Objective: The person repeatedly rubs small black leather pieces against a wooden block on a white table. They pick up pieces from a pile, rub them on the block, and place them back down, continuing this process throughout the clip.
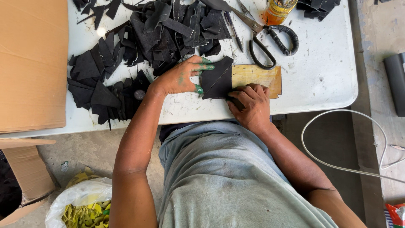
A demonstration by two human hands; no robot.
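Your white desk (pixel 320 80) carries a big heap of black offcuts (pixel 139 46) along its far and left side, with large scissors (pixel 265 40) and an amber bottle (pixel 276 10) beyond your work. A tan board (pixel 257 76) lies near the front edge with a black cut piece (pixel 217 80) over its left end. Your left hand (pixel 181 78), fingers spread flat and tipped with green, pins that piece down. Your right hand (pixel 249 103) is curled tight at the piece's lower edge; I cannot tell what it pinches. If your left pressure eases, the piece may slide off line, and those spread fingertips sit close to the working edge.
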